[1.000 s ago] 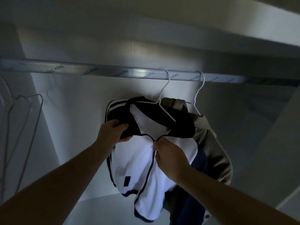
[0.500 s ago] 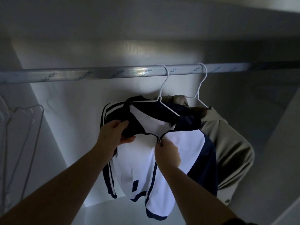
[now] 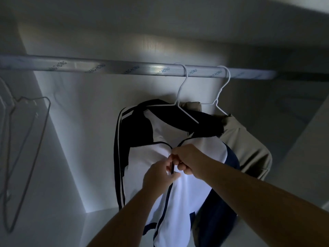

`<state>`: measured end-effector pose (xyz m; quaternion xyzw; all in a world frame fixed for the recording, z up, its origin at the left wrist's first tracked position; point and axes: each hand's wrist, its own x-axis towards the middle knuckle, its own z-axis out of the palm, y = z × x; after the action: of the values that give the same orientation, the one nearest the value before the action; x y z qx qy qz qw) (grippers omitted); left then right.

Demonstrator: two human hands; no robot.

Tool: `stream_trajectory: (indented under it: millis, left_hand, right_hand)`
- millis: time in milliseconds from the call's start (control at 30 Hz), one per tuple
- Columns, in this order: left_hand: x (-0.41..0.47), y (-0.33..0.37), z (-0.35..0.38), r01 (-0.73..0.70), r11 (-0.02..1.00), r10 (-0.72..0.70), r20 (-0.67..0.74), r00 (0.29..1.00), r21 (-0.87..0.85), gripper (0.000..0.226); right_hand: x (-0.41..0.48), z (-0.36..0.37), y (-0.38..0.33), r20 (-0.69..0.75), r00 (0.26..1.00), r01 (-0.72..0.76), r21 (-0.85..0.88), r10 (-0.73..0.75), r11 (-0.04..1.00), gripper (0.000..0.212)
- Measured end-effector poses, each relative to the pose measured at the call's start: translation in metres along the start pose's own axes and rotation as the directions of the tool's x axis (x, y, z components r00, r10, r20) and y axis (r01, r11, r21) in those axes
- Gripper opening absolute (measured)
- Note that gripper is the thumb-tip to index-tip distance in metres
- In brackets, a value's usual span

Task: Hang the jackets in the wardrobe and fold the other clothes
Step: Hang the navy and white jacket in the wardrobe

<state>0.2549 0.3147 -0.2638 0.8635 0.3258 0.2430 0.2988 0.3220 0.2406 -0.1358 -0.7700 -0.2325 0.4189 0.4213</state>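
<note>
In the white wardrobe (image 3: 89, 122), the white-and-navy zip jacket (image 3: 142, 166) is now pinched at the zip by right hand (image 3: 188, 159) and left hand (image 3: 159, 177), collar released: hanging seems nearly done.

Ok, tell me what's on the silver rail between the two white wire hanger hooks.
Nothing; head view shows bare silver metal rail with printed lettering.

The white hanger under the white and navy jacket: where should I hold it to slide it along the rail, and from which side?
Probably pinch the white hanger at its bare neck, just under the hook, coming from the front left. The neck stands free of the cloth, while the arms lie in or against the white and navy jacket, and the beige jacket crowds the right side.
</note>
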Motion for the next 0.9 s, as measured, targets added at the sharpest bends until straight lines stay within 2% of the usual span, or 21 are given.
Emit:
stream_trajectory:
  millis: [33, 100, 167, 267, 467, 567, 700, 800, 867, 900]
  left_hand:
    - [0.001, 0.002, 0.003, -0.005, 0.999, 0.006, -0.032, 0.999, 0.031, 0.02]
    - [0.001, 0.003, 0.007, 0.014, 0.998, -0.01, -0.069, 0.998, 0.055, 0.029]
    - [0.0, 0.002, 0.009, 0.05, 0.997, -0.046, -0.061, 0.997, 0.067, 0.035]
    - [-0.004, 0.001, 0.008, 0.096, 0.991, -0.091, -0.06, 0.994, 0.088, 0.031]
    - [-0.02, 0.004, 0.011, 0.148, 0.981, -0.143, -0.052, 0.988, 0.125, 0.028]
    - [-0.03, -0.007, 0.014, 0.219, 0.968, -0.213, -0.062, 0.975, 0.126, 0.037]
    - [-0.032, -0.01, 0.008, 0.248, 0.959, -0.249, -0.009, 0.968, 0.14, 0.03]
    - [-0.03, -0.008, -0.004, 0.22, 0.967, -0.224, 0.019, 0.974, 0.127, 0.027]
    - [-0.029, -0.005, -0.019, 0.185, 0.979, -0.186, 0.009, 0.982, 0.085, 0.015]
    - [-0.028, -0.001, -0.027, 0.145, 0.988, -0.144, -0.022, 0.989, 0.059, 0.007]
  right_hand:
    - [-0.004, -0.001, 0.0, 0.018, 1.0, -0.026, 0.069, 0.025, 0.997, 0.031]
    - [-0.005, -0.002, 0.001, 0.018, 1.0, -0.024, 0.165, 0.021, 0.986, 0.034]
    - [-0.003, -0.003, 0.0, -0.007, 1.0, 0.027, 0.274, -0.026, 0.961, 0.034]
    - [-0.003, -0.005, -0.009, -0.074, 0.991, 0.136, 0.42, -0.116, 0.897, 0.034]
    - [-0.01, 0.007, -0.03, -0.2, 0.954, 0.298, 0.545, -0.224, 0.784, 0.032]
    - [-0.016, 0.007, -0.054, -0.217, 0.932, 0.362, 0.588, -0.291, 0.723, 0.036]
    - [-0.023, 0.009, -0.048, -0.108, 0.947, 0.315, 0.5, -0.303, 0.807, 0.031]
    - [-0.028, -0.001, -0.038, -0.045, 0.944, 0.32, 0.364, -0.326, 0.875, 0.031]
    - [-0.03, -0.017, -0.028, -0.117, 0.899, 0.438, 0.178, -0.423, 0.881, 0.032]
    - [-0.031, -0.028, -0.02, -0.193, 0.835, 0.531, 0.036, -0.515, 0.847, 0.032]
